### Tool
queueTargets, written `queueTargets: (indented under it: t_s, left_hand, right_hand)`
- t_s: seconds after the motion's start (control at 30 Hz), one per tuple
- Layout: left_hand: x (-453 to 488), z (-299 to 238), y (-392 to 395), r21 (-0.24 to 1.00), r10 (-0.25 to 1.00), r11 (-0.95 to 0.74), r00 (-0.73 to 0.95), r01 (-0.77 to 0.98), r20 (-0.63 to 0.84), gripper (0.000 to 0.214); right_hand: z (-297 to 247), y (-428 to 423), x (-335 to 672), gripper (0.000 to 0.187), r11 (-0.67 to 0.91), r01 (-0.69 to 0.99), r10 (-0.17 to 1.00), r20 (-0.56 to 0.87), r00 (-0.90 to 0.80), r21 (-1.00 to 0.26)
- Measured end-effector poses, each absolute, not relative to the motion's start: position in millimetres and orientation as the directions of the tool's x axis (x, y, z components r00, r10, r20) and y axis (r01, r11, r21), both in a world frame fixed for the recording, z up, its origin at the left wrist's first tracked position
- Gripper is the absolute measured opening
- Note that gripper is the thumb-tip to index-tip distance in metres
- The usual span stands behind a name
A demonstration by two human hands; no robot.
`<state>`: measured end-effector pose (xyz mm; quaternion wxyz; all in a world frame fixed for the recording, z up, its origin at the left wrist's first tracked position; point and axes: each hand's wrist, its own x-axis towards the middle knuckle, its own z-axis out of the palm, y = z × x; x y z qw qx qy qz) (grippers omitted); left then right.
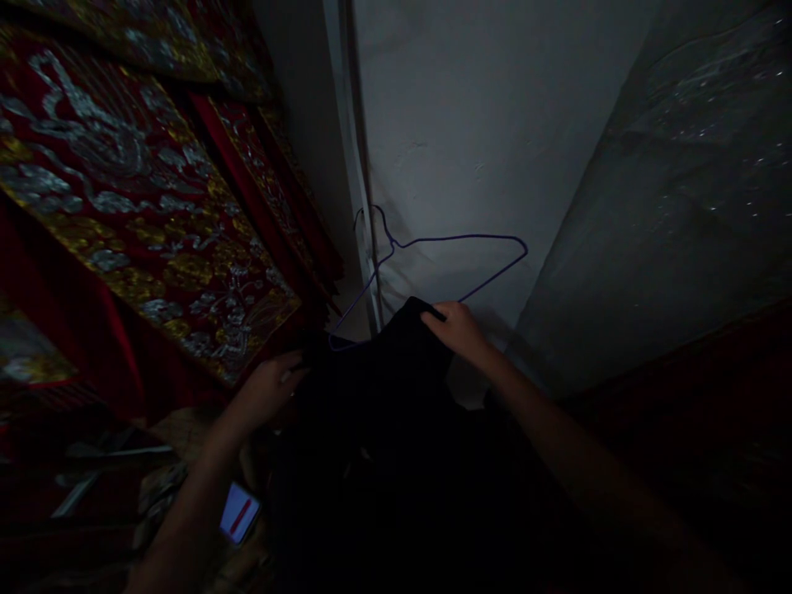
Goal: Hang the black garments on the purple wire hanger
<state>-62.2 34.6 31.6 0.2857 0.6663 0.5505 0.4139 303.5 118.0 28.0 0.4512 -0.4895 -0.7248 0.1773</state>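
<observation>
A black garment (384,412) hangs down between my two hands; its details are lost in the dark. My right hand (454,326) pinches its upper right edge between thumb and fingers. On the other side, my left hand (275,384) is closed on the garment's upper left edge. Just above the cloth, a thin purple hanger (470,237) is hooked on a pale vertical rail (352,124) and tilts down to the left. Its lower left corner overlaps the top of the garment, while its right end stands free.
Red cloth with gold and silver embroidery (124,165) fills the left side. Behind the hanger is a grey wall (495,124). Shiny clear plastic sheeting (699,190) covers the right side. A lit phone (239,513) lies low on the left, beside my forearm.
</observation>
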Motion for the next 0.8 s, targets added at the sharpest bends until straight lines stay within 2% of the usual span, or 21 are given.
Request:
queueTargets:
  t_s: [0.07,0.13,0.23,0.37,0.47,0.57,0.6,0.67,0.73,0.8]
  left_hand:
    - [-56,54,43,0.730,0.912,-0.381,0.101,0.568,0.398,0.012]
    - [-41,71,52,0.652,0.857,-0.481,0.158,0.585,0.491,0.017]
    - [-13,82,65,0.603,0.812,-0.560,0.233,0.568,0.534,0.021]
    - [3,84,80,0.571,0.779,-0.600,0.248,0.560,0.575,0.032]
    - [-7,83,87,0.519,0.793,-0.576,0.277,0.632,0.544,0.029]
    - [-16,89,90,0.471,0.797,-0.558,0.285,0.683,0.532,0.030]
    - [-17,92,91,0.451,0.791,-0.567,0.302,0.690,0.533,0.030]
    - [-19,98,94,0.403,0.767,-0.591,0.330,0.699,0.551,0.029]
    - [-22,101,97,0.364,0.743,-0.584,0.298,0.725,0.600,0.026]
    - [-28,101,100,0.380,0.748,-0.534,0.213,0.755,0.628,0.024]
  right_hand:
    - [28,114,297,0.038,0.450,0.512,0.879,0.464,-0.108,-0.732]
    - [26,108,286,0.039,0.440,0.447,0.893,0.432,-0.127,-0.779]
    - [18,97,269,0.039,0.441,0.350,0.897,0.404,-0.179,-0.826]
    - [14,84,276,0.028,0.562,0.353,0.825,0.536,-0.177,-0.748]
    - [19,87,310,0.037,0.598,0.462,0.743,0.669,-0.014,-0.655]
    - [31,103,352,0.057,0.472,0.583,0.657,0.705,0.267,-0.661]
    - [37,110,364,0.059,0.436,0.602,0.657,0.693,0.296,-0.669]
    - [48,124,385,0.049,0.425,0.600,0.716,0.657,0.236,-0.678]
    - [61,133,399,0.039,0.445,0.533,0.819,0.568,0.083,-0.719]
    - [70,137,406,0.043,0.398,0.419,0.909,0.412,-0.062,-0.816]
